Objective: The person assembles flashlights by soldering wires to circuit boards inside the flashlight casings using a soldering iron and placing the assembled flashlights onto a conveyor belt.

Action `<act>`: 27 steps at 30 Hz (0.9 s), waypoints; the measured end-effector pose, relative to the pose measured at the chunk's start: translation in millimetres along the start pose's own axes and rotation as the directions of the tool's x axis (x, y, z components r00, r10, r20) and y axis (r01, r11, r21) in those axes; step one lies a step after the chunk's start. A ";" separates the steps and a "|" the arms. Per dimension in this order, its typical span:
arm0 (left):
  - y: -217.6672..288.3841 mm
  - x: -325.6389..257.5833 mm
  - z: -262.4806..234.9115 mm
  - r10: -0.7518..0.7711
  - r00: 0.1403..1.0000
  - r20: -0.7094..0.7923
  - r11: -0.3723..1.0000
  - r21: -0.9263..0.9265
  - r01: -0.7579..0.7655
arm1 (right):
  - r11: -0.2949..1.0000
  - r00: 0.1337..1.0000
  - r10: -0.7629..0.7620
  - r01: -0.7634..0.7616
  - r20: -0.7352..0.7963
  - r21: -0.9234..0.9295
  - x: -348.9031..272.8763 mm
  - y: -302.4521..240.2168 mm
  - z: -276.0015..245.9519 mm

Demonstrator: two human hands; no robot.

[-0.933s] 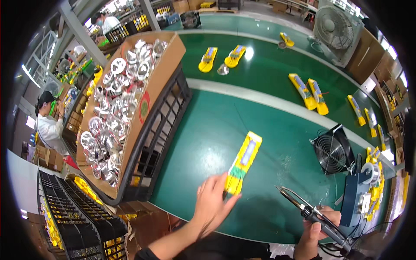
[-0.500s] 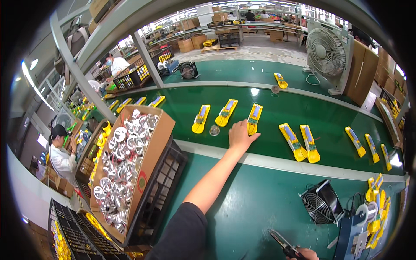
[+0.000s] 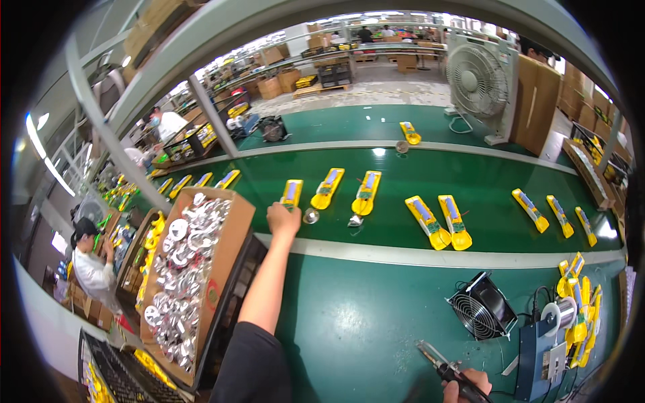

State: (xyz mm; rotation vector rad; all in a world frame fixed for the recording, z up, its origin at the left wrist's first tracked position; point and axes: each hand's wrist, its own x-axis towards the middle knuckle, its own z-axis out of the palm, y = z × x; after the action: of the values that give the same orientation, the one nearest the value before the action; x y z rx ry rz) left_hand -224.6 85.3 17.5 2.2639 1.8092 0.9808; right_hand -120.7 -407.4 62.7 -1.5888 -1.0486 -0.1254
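My left hand (image 3: 283, 219) reaches over the green belt (image 3: 282, 149), its fingers curled at the lower end of the leftmost yellow housing (image 3: 291, 193) of a group of three. Whatever those fingers hold is hidden. To the right lie the second yellow housing (image 3: 328, 189), with a silver disc (image 3: 310, 215) beside its rounded end, and a third yellow housing (image 3: 367, 193), with a silver part (image 3: 355, 220) at its lower end. Each carries a bluish cylinder and a green circuit board. At the lower right, my right hand (image 3: 465, 385) is closed round a black-handled soldering iron (image 3: 440, 363).
A cardboard box (image 3: 232, 232) of silver discs stands at left on a black crate. Right of the bench are a small black fan (image 3: 481, 306), a solder spool (image 3: 559, 317) on a blue unit and piled yellow housings (image 3: 582, 309). A large fan (image 3: 477, 77) stands beyond the belt.
My left hand has moved left from the third housing to the leftmost one. A silver part now shows at the third housing's end. The view has shifted; more of my right hand and the iron shows.
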 end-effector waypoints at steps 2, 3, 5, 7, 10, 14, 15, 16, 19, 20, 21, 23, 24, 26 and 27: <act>3.3 -41.9 -30.2 0.108 0.991 -0.076 0.988 -0.099 -0.116 | 0.996 0.999 0.018 -0.014 -0.044 0.087 -2.8 -2.6 1.3; 2.6 -69.4 -49.8 0.138 0.990 -0.038 0.980 -0.140 -0.142 | 0.986 0.994 0.061 -0.046 -0.090 0.161 -3.4 -4.3 3.5; 2.8 -146.4 -89.5 0.166 0.985 -0.047 0.968 -0.184 -0.172 | 0.987 0.986 0.022 0.005 -0.165 0.161 -3.6 -9.0 6.9; 3.3 -223.1 -131.5 0.161 0.976 0.148 0.952 -0.285 -0.114 | 0.961 0.992 0.052 -0.018 -0.117 0.275 -3.6 -15.5 7.0; 8.7 -314.1 -183.5 0.087 0.906 0.414 0.968 -0.251 0.022 | 0.958 0.986 0.073 -0.028 -0.148 0.286 -9.2 -25.0 11.7; 17.9 -358.0 -232.9 0.110 0.873 0.475 0.944 -0.324 0.057 | 0.965 0.975 -0.046 0.100 -0.217 0.242 -16.5 -32.3 15.6; 17.0 -355.0 -246.7 0.110 0.918 0.382 0.938 -0.346 0.032 | 0.960 0.976 -0.058 0.112 -0.209 0.257 -18.3 -32.8 17.0; 11.5 -344.5 -260.7 0.187 0.941 0.283 0.906 -0.420 -0.054 | 0.958 0.983 -0.026 0.076 -0.181 0.277 -20.2 -32.8 17.6; -38.9 -269.6 -308.4 0.267 0.953 -0.146 0.933 -0.208 -0.294 | 0.939 0.990 0.035 0.014 -0.136 0.344 -24.8 -29.6 19.2; -52.7 -242.3 -319.9 0.091 0.943 -0.320 0.996 0.035 -0.085 | 0.942 0.992 0.027 0.016 -0.124 0.335 -26.4 -28.1 19.3; -69.3 -216.7 -332.9 0.070 0.937 -0.343 0.976 0.220 0.008 | 0.946 0.993 0.022 0.017 -0.116 0.323 -27.7 -26.4 19.2; -95.3 -180.1 -347.0 -0.317 0.930 0.187 0.921 0.293 0.255 | 0.948 0.996 -0.015 0.044 -0.093 0.317 -29.6 -22.0 18.9; -99.8 -174.2 -340.8 -0.297 0.922 0.248 0.920 0.334 0.207 | 0.948 0.997 -0.049 0.067 -0.066 0.310 -28.1 -18.9 19.1; -109.6 -169.6 -331.1 -0.236 0.923 0.303 0.921 0.373 0.113 | 0.955 0.989 -0.113 0.133 -0.090 0.265 -25.8 -13.4 20.0; -113.5 -168.1 -326.9 -0.234 0.933 0.273 0.915 0.385 0.117 | 0.958 0.981 -0.171 0.188 -0.094 0.215 -25.4 -11.4 20.6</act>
State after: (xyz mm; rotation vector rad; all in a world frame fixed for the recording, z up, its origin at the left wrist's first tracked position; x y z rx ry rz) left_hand -507.7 -136.0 154.9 2.2217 2.1336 0.2452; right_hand -152.5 -404.9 49.3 -1.2765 -1.1075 -0.1828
